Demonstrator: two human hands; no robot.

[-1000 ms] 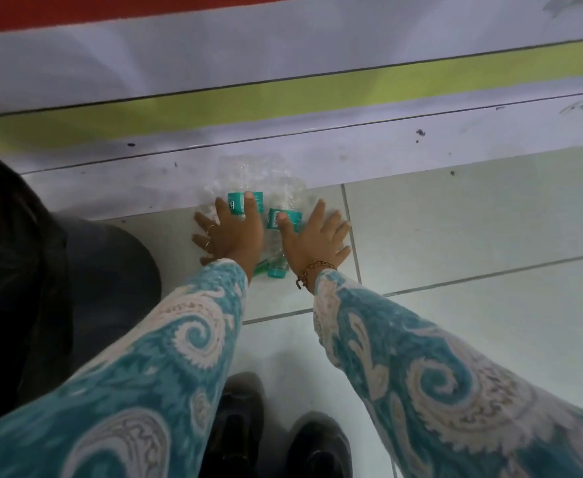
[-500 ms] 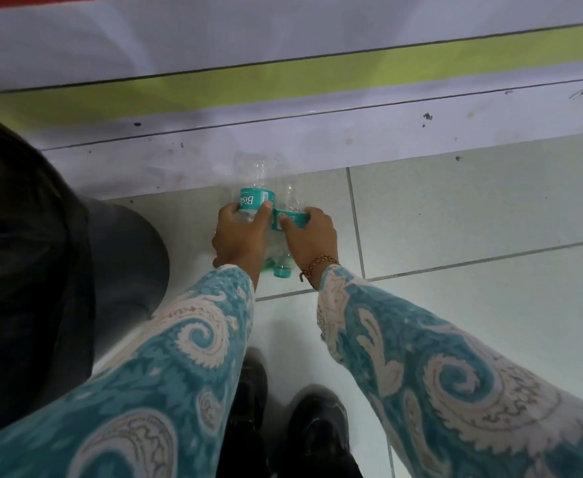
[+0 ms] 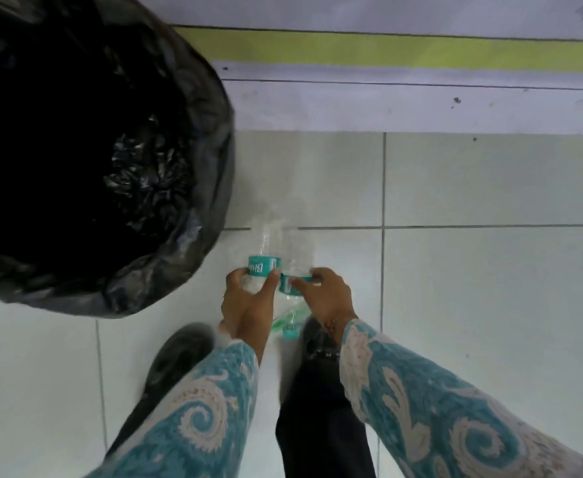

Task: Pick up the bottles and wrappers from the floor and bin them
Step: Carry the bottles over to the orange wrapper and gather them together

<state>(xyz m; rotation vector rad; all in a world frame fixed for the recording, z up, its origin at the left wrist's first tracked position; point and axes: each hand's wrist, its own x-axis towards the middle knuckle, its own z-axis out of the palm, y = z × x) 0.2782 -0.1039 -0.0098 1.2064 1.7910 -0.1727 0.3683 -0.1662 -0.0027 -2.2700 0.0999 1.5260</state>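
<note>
Two clear plastic bottles with teal labels, held side by side and touching above the tiled floor (image 3: 490, 305). Left bottle (image 3: 264, 260): gripped around its label by the left hand (image 3: 248, 298), fingers wrapped closed. Right bottle (image 3: 295, 274): gripped likewise by the right hand (image 3: 324, 294). Long axes run away from the person, bases forward, teal caps back between the wrists. Bin (image 3: 86, 150): black-lined, mouth open, to the left and forward of both hands; the left hand is nearer. Judged next: carry leftward over the rim, release. No wrappers visible.
</note>
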